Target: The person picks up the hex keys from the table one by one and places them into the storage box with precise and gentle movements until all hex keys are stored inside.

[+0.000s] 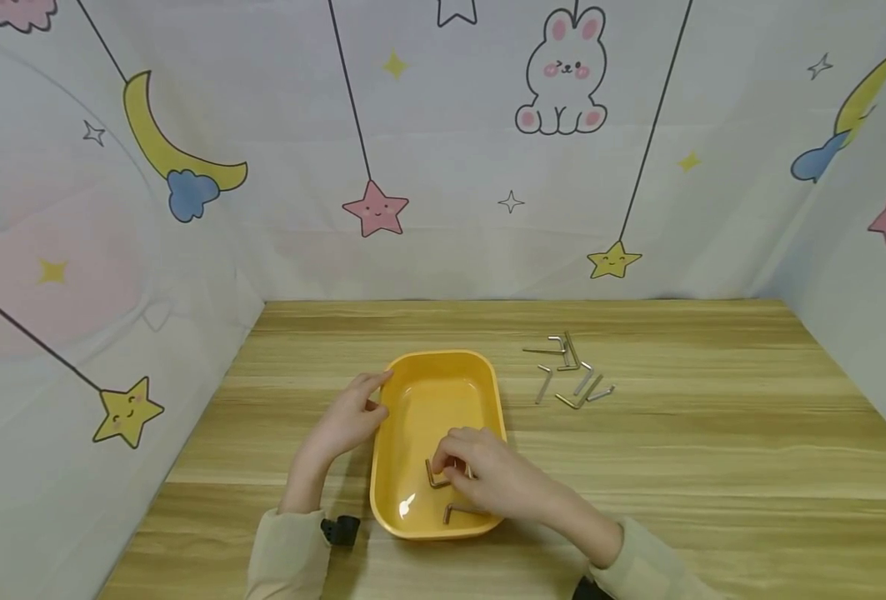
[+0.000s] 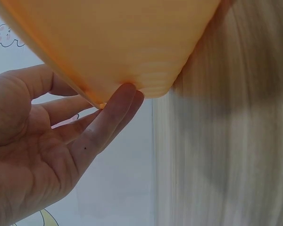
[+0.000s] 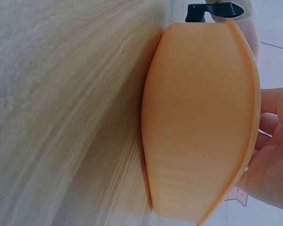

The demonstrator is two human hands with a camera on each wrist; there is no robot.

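Observation:
A yellow plastic tray (image 1: 443, 363) stands on the table. My left hand (image 1: 347, 418) holds its left rim; the left wrist view has fingertips (image 2: 124, 94) against the outer wall. Over the tray's near right part is my right hand (image 1: 491, 477), its thumb and fingertips together at an L-shaped hex key (image 1: 431, 475). That key's far end is hidden by the hand. A second hex key (image 1: 448, 513) lies close by in the tray, partly under the hand. In the right wrist view the tray's wall (image 3: 198, 122) blocks sight of the inside.
Several loose hex keys (image 1: 579, 403) lie on the wooden table (image 1: 683, 467) to the right of the tray's far end. White patterned cloth (image 1: 458, 267) stands behind the table and along both sides. A black wrist mount (image 1: 342, 530) sits at my left cuff.

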